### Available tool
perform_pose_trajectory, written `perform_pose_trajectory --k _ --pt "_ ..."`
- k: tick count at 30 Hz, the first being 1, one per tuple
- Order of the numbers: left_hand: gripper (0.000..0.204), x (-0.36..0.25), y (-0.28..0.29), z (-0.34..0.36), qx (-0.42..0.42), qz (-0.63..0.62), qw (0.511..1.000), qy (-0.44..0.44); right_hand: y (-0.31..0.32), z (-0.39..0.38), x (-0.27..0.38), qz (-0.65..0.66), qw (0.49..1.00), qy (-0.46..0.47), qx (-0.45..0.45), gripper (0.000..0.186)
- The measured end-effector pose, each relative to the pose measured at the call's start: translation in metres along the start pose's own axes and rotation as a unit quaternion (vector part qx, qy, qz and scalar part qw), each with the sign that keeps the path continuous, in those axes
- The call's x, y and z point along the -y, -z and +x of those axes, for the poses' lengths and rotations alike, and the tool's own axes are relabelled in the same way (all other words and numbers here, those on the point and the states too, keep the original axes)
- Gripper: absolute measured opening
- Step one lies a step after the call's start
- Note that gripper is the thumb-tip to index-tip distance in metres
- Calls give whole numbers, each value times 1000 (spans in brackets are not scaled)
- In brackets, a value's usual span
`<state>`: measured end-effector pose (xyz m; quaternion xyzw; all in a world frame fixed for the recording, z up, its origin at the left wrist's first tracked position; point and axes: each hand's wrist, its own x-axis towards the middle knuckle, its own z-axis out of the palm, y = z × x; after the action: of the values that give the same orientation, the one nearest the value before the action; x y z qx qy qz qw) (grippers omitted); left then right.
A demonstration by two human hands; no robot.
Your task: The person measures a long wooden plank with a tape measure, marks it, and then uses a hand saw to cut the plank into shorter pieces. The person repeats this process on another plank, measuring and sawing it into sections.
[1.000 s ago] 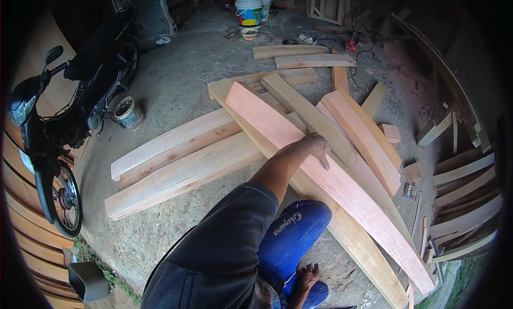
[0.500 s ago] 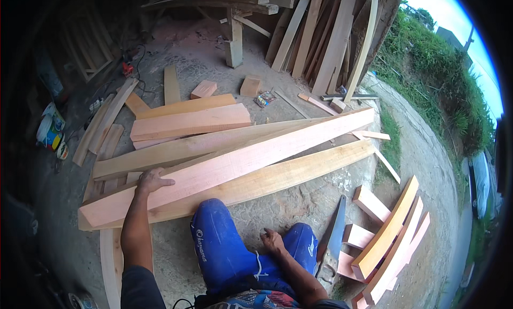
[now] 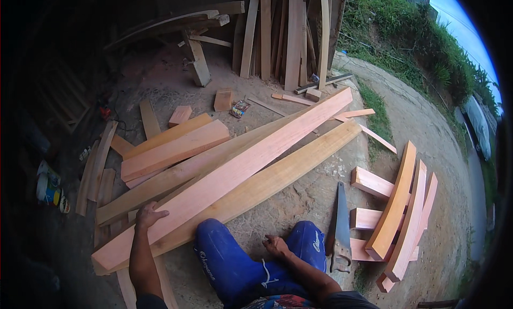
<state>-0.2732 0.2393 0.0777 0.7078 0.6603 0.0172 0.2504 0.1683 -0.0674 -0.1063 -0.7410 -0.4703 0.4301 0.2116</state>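
Note:
A long pinkish wooden beam [image 3: 251, 158] lies slantwise before me, its near end at the left. My left hand [image 3: 150, 215] grips its upper edge near that end, thumb over the pink face and fingers hidden behind. Under and in front of it lies a tan plank [image 3: 288, 167]; another tan plank [image 3: 165, 182] is behind. My right hand [image 3: 276, 246] rests by my right thigh with curled fingers; whether anything small is in them I cannot make out. Beside my right knee, a handsaw [image 3: 341, 223] lies flat on the ground.
Curved timber pieces [image 3: 394, 202] lie across short pink blocks at the right. Behind the beam are a thick pink timber [image 3: 176, 148], small blocks [image 3: 223, 99] and a packet [image 3: 240, 108]. Boards [image 3: 294, 39] lean upright at the back. A container [image 3: 48, 187] stands far left.
My view has turned to the right, so the scene shifts left and the beam looks steeper. My left hand stays on the beam; my right hand stays by my thigh.

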Motion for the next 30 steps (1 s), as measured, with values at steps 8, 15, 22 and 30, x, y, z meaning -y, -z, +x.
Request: perform_pose_trajectory --k 8,15,22,30 --pt "93 -15 -9 -27 -71 42 996 -25 -2 0 -5 -16 1000 -12 -5 62" --pt "82 -15 -51 -71 -176 149 970 -78 -6 0 -12 -27 1000 2 15 60" --pt "80 -12 -57 -85 -172 154 970 -78 5 -5 3 -12 1000 -6 28 60" --pt "90 -102 -86 -45 -127 74 972 -181 6 -5 2 0 1000 -16 23 62"
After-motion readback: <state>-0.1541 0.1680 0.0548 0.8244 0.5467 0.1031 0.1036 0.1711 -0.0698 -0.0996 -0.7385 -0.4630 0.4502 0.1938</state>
